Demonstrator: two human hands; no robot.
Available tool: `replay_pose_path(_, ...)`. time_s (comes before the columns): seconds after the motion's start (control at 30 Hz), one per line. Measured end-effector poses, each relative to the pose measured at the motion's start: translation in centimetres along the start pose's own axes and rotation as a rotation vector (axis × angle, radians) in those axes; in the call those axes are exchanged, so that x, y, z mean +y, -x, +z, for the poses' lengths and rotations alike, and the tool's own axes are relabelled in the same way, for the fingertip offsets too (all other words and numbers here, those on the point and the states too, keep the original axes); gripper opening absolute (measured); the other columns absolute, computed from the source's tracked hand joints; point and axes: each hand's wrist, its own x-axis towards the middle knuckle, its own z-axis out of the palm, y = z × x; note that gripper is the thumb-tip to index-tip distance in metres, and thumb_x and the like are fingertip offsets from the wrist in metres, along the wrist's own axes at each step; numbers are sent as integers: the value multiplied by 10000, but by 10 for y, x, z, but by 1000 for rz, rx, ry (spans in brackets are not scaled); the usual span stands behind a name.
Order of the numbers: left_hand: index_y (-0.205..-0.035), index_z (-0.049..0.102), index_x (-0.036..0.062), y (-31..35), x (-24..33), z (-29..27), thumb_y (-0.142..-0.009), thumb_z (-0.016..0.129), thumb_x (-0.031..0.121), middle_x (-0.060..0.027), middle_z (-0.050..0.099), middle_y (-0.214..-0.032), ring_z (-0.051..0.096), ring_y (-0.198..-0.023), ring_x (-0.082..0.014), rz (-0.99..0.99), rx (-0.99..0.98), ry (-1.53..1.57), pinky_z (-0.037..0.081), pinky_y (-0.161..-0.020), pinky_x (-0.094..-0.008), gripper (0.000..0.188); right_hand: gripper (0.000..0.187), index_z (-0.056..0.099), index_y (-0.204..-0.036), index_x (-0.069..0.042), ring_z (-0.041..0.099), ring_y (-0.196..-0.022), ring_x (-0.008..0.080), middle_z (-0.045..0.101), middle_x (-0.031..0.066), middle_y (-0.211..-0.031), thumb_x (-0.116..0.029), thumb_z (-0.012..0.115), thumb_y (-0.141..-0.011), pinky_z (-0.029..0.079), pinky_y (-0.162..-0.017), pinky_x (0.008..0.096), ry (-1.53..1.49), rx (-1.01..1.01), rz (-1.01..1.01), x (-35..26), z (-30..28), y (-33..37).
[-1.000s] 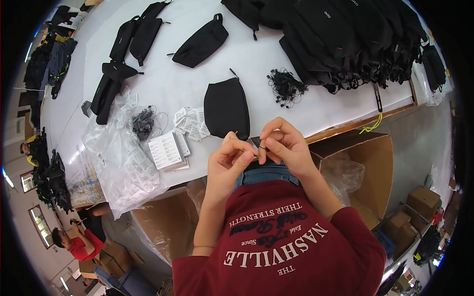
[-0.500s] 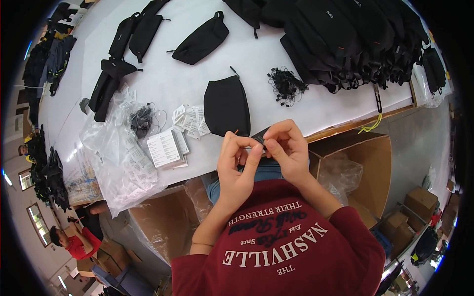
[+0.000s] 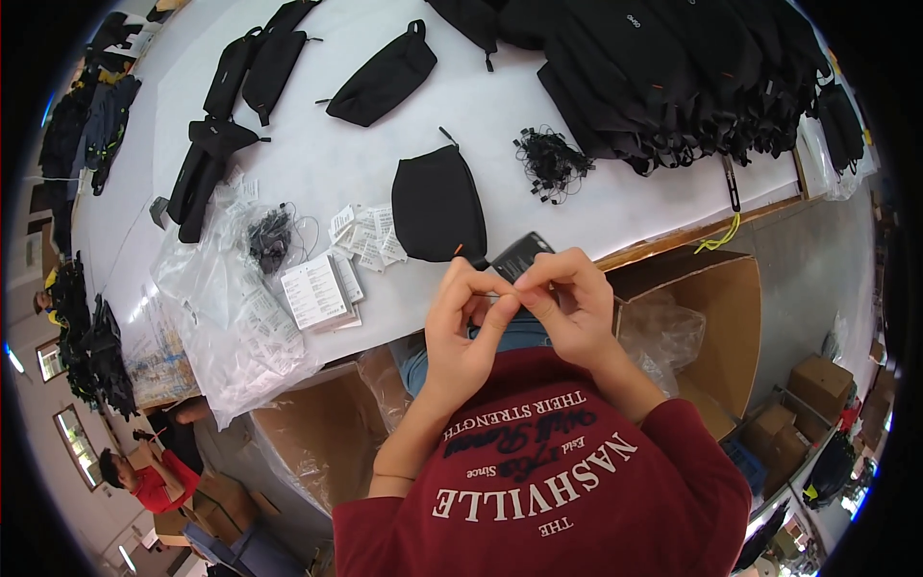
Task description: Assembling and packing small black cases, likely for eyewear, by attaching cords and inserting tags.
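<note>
My left hand [image 3: 463, 327] and my right hand [image 3: 569, 310] meet at the fingertips just off the near edge of the white table [image 3: 317, 163]. Together they pinch a small black card tag [image 3: 520, 256], with a thin string between the fingers that is hard to make out. A black pouch [image 3: 437, 204] with an orange zip pull lies on the table right above my hands. A tangle of black strings [image 3: 550, 162] lies to its right.
Stacks of white paper tags [image 3: 322, 284] and clear plastic bags [image 3: 226, 317] sit at the left. More black pouches [image 3: 385, 77] lie farther back, with a big heap [image 3: 692, 77] at the right. Open cardboard boxes [image 3: 716, 317] stand below the table edge. Another person [image 3: 144, 471] is at lower left.
Both hands have stayed joined at the table edge and shifted slightly. The black tag now sticks up more clearly between the fingertips.
</note>
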Motion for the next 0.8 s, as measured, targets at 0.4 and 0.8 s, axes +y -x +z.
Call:
replay_pose_path(0.4, -896, 570, 13, 3, 3, -12, -863, 653, 71, 36, 423, -701, 330, -623, -57, -122, -240, 140, 298, -583, -206, 107, 92, 558, -965, -35, 477, -602, 45, 566, 2, -725, -125, 542, -952, 375, -553, 190, -414, -137, 346, -19, -19, -18)
replay_pose_path(0.8, -796, 637, 50, 5, 7, 2, -824, 679, 89, -15, 552, -702, 467, -677, -159, 77, -597, -201, 379, -607, -285, 64, 250, 560, -874, -41, 458, -488, 47, 511, -16, -624, -257, 500, -982, 357, -450, 190, -76, -268, 754, 93, -36, -31)
